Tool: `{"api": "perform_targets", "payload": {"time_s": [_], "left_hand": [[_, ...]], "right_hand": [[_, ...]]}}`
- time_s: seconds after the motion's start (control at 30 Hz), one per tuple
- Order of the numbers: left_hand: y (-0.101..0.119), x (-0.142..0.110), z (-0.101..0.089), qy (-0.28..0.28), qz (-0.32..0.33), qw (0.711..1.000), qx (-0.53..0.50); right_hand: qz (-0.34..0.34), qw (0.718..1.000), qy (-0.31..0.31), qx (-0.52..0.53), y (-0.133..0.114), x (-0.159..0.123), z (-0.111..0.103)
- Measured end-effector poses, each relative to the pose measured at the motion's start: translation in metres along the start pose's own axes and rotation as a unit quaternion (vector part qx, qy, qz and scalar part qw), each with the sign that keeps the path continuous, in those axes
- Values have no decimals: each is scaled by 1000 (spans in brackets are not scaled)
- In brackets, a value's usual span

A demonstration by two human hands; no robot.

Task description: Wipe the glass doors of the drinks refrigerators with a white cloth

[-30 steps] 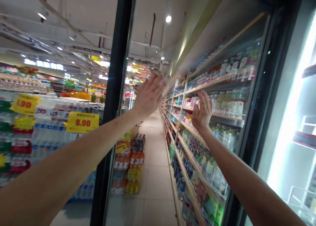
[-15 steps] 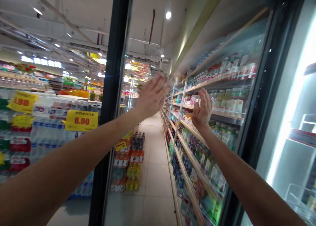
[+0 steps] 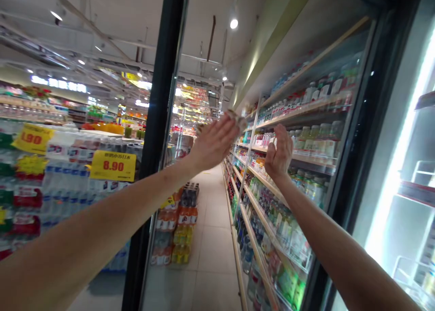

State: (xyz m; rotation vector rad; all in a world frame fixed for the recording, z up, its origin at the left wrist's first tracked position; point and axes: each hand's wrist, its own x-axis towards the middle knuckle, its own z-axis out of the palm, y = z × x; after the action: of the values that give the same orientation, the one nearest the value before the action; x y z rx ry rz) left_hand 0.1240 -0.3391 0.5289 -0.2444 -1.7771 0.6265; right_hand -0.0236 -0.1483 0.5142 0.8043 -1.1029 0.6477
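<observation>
My left hand [image 3: 217, 141] presses a crumpled, light-patterned cloth [image 3: 239, 120] against the glass door [image 3: 217, 243], its fingers stretched over it. Parts of the cloth stick out past the fingertips and on the far side of the hand; the rest is hidden under the palm. To the right, my right hand [image 3: 279, 151] is raised with fingers up and thumb apart, holding nothing. It appears to rest on the same pane. A dark door frame [image 3: 154, 121] borders the glass on the left.
Through the glass, long shelves of bottles [image 3: 319, 139] line the right of a tiled aisle [image 3: 212, 211]. Stacked drink packs [image 3: 183, 229] stand on its left. Outside the frame are bottled water packs [image 3: 68, 193] with a yellow price sign [image 3: 113, 166]. A lit cooler interior [image 3: 390, 202] lies at far right.
My left hand has slid right and slightly down across the glass with the cloth, nearing my right hand. My right hand has stayed nearly in place.
</observation>
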Motion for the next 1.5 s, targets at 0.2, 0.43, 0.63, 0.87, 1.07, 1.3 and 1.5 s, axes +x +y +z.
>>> {"api": "perform_targets", "payload": {"time_s": [0.2,0.43,0.63,0.87,1.07,1.3,1.5], "left_hand": [[-27,1,-8,-11,27,1000,-12],[-17,4,-7,21,-98,995,-22],[-16,-4,-10,-72,104,991,-46],[-34,8,-13,24,-158,986,-40],[4,-22,-1,-98,201,973,-51],[-28,6,-8,68,-132,989,-7],[2,-22,-2,-70,184,980,-26]], "right_hand": [[9,1000,-4,6,0,0,1],[22,1000,-12,6,0,0,0],[24,1000,-10,4,1,-1,0],[21,1000,-2,9,0,-1,1],[16,1000,7,18,-1,0,0],[19,1000,7,21,-2,0,0],[6,1000,22,17,0,0,0]]}}
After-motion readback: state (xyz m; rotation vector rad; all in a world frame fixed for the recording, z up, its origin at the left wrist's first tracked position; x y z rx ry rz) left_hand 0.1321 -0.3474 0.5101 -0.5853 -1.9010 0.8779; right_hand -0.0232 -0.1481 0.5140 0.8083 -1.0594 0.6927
